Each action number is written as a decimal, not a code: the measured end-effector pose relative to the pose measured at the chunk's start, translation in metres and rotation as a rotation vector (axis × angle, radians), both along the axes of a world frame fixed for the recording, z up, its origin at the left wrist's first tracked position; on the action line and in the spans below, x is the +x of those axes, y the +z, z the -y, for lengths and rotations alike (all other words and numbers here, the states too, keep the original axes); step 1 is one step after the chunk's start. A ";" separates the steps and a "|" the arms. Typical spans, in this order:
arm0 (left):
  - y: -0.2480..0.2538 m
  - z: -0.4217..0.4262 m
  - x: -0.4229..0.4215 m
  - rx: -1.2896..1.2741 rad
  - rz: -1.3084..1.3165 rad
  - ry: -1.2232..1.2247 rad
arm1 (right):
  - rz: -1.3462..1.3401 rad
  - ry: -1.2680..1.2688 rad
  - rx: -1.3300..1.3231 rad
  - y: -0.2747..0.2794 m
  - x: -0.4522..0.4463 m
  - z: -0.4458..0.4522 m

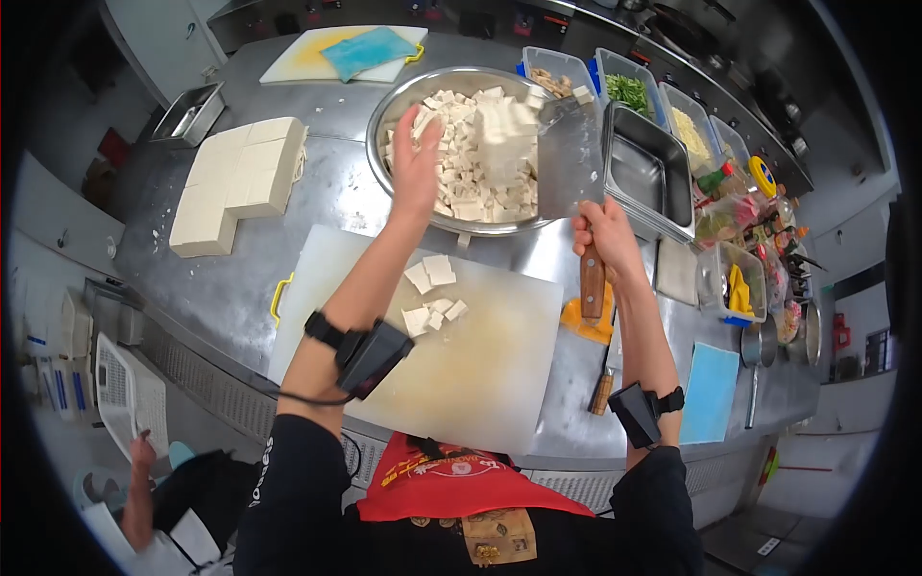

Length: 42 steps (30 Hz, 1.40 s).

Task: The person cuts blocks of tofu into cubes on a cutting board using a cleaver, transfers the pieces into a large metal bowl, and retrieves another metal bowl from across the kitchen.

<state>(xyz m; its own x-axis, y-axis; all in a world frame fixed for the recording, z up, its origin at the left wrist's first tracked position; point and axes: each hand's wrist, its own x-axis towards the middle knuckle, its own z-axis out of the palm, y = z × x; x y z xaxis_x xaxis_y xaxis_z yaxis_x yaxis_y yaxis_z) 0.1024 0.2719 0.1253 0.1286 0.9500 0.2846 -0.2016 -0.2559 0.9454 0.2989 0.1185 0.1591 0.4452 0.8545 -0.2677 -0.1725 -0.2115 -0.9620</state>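
Observation:
A large steel bowl (376, 163) holds many white tofu cubes (461, 144). Over its left part is my left hand (417, 163), fingers apart, with nothing in it. My right hand (608, 235) is wrapped round the wooden handle of a broad cleaver (570, 158), whose blade is tilted over the bowl's right rim. Blurred tofu pieces are by the blade, above the bowl. Several loose tofu pieces (437, 271) lie on the white cutting board (480, 370) in front of the bowl. At the left stands a big block of tofu (235, 178).
Steel trays (648, 163), tubs of chopped greens (627, 93) and bottles line the right. A second knife (603, 392) and blue cloth (709, 394) lie near the right front. Another board (288, 60) is at the back left. A co-worker's arm (139, 499) shows at lower left.

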 end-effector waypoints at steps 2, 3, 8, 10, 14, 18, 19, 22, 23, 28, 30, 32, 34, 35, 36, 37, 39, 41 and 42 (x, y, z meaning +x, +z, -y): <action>-0.021 0.016 -0.031 -0.109 -0.017 0.061 | 0.086 -0.021 0.005 -0.001 0.011 -0.011; -0.037 0.021 -0.046 -0.152 -0.044 0.086 | 0.200 -0.002 0.027 0.006 0.012 -0.013; -0.149 0.031 -0.104 -0.257 -0.235 0.132 | 0.718 0.020 0.104 -0.011 0.021 -0.017; -0.178 0.041 -0.107 -0.301 -0.377 0.126 | 1.184 0.089 0.071 -0.022 0.032 -0.018; -0.203 0.048 -0.098 -0.251 -0.490 0.008 | 1.089 0.005 0.077 -0.019 0.021 0.001; -0.218 0.031 -0.082 -0.084 -0.629 -0.052 | 0.693 0.003 0.135 -0.013 0.029 0.029; -0.224 0.025 -0.083 -0.052 -0.642 -0.095 | 0.554 0.008 0.165 -0.017 0.025 0.047; -0.220 0.024 -0.079 -0.065 -0.717 -0.174 | 0.274 -0.003 0.082 -0.046 0.016 0.120; -0.214 0.024 -0.076 -0.086 -0.744 -0.185 | 0.126 0.024 0.035 -0.071 0.017 0.150; -0.232 0.022 -0.070 -0.100 -0.627 -0.398 | -0.240 -0.056 -0.279 -0.152 -0.048 0.244; -0.231 0.023 -0.072 -0.139 -0.601 -0.487 | -0.293 -0.058 -0.289 -0.177 -0.067 0.241; -0.221 0.028 -0.074 -0.215 -0.561 -0.552 | -0.331 -0.055 -0.288 -0.197 -0.079 0.234; -0.225 0.035 -0.076 -0.200 -0.535 -0.617 | -0.351 -0.048 -0.271 -0.206 -0.083 0.215; -0.228 0.039 -0.076 -0.194 -0.522 -0.648 | -0.321 -0.042 -0.281 -0.210 -0.084 0.207; -0.224 0.045 -0.077 -0.204 -0.515 -0.671 | -0.292 -0.035 -0.295 -0.214 -0.084 0.198; -0.217 0.054 -0.079 -0.219 -0.508 -0.693 | -0.264 -0.025 -0.313 -0.217 -0.087 0.192; -0.208 0.065 -0.089 -0.328 -0.487 -0.767 | -0.278 0.002 -0.314 -0.216 -0.090 0.181; -0.201 0.076 -0.099 -0.297 -0.471 -0.660 | -0.300 0.032 -0.293 -0.213 -0.092 0.174; -0.200 0.080 -0.103 -0.278 -0.460 -0.607 | -0.294 0.043 -0.297 -0.213 -0.092 0.172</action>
